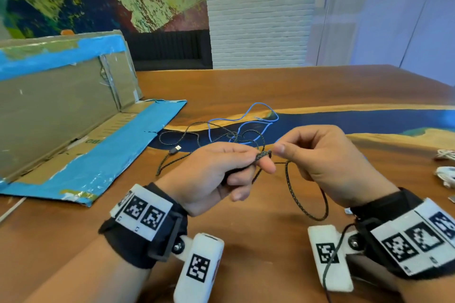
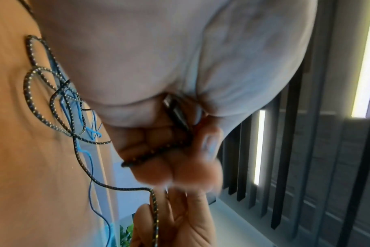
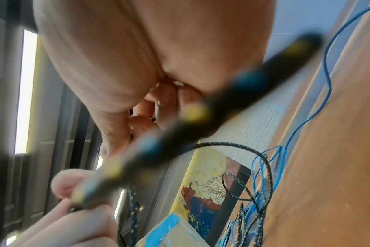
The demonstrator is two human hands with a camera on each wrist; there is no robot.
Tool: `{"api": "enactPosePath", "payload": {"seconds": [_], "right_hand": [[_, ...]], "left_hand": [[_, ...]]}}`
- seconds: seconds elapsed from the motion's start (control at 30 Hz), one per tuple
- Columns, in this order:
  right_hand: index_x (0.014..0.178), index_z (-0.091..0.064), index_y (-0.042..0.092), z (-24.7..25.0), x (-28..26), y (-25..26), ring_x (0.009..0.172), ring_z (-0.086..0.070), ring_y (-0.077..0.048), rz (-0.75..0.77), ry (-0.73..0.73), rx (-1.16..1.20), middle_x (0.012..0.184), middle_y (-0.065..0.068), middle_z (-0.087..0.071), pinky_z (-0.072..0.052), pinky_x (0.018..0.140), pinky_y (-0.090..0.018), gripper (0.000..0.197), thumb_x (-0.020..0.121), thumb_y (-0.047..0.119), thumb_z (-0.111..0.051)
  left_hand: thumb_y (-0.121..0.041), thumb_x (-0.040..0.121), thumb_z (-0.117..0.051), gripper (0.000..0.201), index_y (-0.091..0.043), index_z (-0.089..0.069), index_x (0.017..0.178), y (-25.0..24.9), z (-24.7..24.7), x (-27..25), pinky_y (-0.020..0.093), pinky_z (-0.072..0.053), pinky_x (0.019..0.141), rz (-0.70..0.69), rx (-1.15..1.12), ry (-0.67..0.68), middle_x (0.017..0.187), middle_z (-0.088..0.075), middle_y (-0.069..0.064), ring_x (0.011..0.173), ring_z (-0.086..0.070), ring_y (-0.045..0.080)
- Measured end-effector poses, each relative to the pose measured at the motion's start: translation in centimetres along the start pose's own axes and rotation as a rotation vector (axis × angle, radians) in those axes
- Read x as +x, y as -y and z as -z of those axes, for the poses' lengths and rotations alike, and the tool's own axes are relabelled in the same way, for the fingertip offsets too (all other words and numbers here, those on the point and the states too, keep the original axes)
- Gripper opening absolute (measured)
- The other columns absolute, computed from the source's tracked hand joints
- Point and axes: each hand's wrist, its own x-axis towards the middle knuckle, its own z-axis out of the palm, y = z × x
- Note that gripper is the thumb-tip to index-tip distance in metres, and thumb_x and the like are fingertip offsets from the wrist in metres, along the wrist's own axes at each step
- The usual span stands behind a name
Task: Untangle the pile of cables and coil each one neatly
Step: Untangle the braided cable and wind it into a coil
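Note:
A black braided cable (image 1: 293, 187) is held above the table between both hands. My left hand (image 1: 258, 163) grips a short bunched stretch of it between thumb and forefinger. In the left wrist view one of the braided cable's (image 2: 150, 155) plugs (image 2: 175, 113) lies tucked in the left palm. My right hand (image 1: 279, 149) pinches the same cable right beside the left thumb tip, and a loop hangs below the right palm. The rest of the cable trails onto the table, crossing a thin blue cable (image 1: 246, 118). Its USB plug (image 1: 176, 149) lies flat.
An opened cardboard box (image 1: 73, 118) with blue tape lies at the left of the wooden table (image 1: 258, 229). White cables (image 1: 445, 174) sit at the right edge. In the right wrist view the braided cable (image 3: 180, 125) passes blurred close to the lens.

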Motion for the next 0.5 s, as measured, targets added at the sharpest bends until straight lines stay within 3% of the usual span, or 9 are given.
{"api": "enactPosePath", "payload": {"seconds": [0.1, 0.2, 0.3, 0.37, 0.43, 0.5], "right_hand": [[0.079, -0.071, 0.002, 0.5, 0.2, 0.1, 0.038, -0.041, -0.002, 0.027, -0.060, 0.019, 0.044, 0.015, -0.048, -0.031, 0.043, -0.007, 0.014, 0.085, 0.015, -0.072], [0.087, -0.078, 0.010, 0.6, 0.3, -0.6, 0.039, -0.035, -0.003, -0.009, -0.057, -0.005, 0.051, 0.009, -0.050, -0.029, 0.042, -0.010, 0.014, 0.095, 0.011, -0.066], [0.107, -0.079, 0.022, -0.2, 0.2, -1.3, 0.040, -0.027, -0.010, -0.142, 0.118, 0.003, 0.065, -0.003, -0.060, -0.024, 0.038, -0.017, 0.027, 0.101, 0.008, -0.057], [0.115, -0.076, 0.023, -0.6, -0.1, -1.4, 0.042, -0.026, -0.014, -0.184, 0.247, -0.005, 0.072, -0.007, -0.065, -0.024, 0.038, -0.019, 0.031, 0.103, 0.006, -0.054], [0.113, -0.077, 0.019, -1.1, -0.2, -1.2, 0.041, -0.029, -0.014, -0.158, 0.241, -0.005, 0.071, -0.006, -0.065, -0.029, 0.038, -0.021, 0.026, 0.101, 0.007, -0.057], [0.100, -0.079, 0.013, -1.5, 0.1, -1.1, 0.041, -0.036, -0.012, -0.120, 0.091, 0.008, 0.062, -0.004, -0.061, -0.035, 0.041, -0.024, 0.016, 0.097, 0.010, -0.064]], "left_hand": [[-0.015, 0.103, -0.042, 0.032, -0.004, -0.071, 0.095, 0.0, 0.0, -0.1, 0.028, -0.051, 0.066, -0.025, -0.121, 0.044, 0.053, -0.036, -0.001, 0.060, -0.062, 0.025], [-0.016, 0.100, -0.047, 0.030, -0.005, -0.075, 0.101, -0.2, -0.7, 0.0, 0.024, -0.047, 0.056, -0.076, -0.240, -0.003, 0.054, -0.037, -0.003, 0.050, -0.056, 0.017], [-0.019, 0.094, -0.048, 0.035, -0.001, -0.069, 0.115, -1.0, -0.9, 0.2, 0.017, -0.036, 0.043, -0.173, -0.432, -0.127, 0.059, -0.042, -0.004, 0.045, -0.048, 0.008], [-0.017, 0.095, -0.047, 0.034, -0.001, -0.065, 0.120, -1.4, -0.6, 0.5, 0.013, -0.043, 0.045, -0.263, -0.498, -0.228, 0.065, -0.054, -0.003, 0.054, -0.059, 0.007], [-0.013, 0.103, -0.042, 0.030, -0.003, -0.064, 0.121, -1.3, -0.3, 0.8, 0.014, -0.052, 0.053, -0.316, -0.530, -0.328, 0.075, -0.068, -0.001, 0.065, -0.069, 0.009], [-0.014, 0.107, -0.039, 0.030, -0.006, -0.063, 0.123, -1.1, 0.1, 0.9, 0.016, -0.055, 0.057, -0.324, -0.546, -0.392, 0.084, -0.074, 0.000, 0.069, -0.071, 0.011]]}}
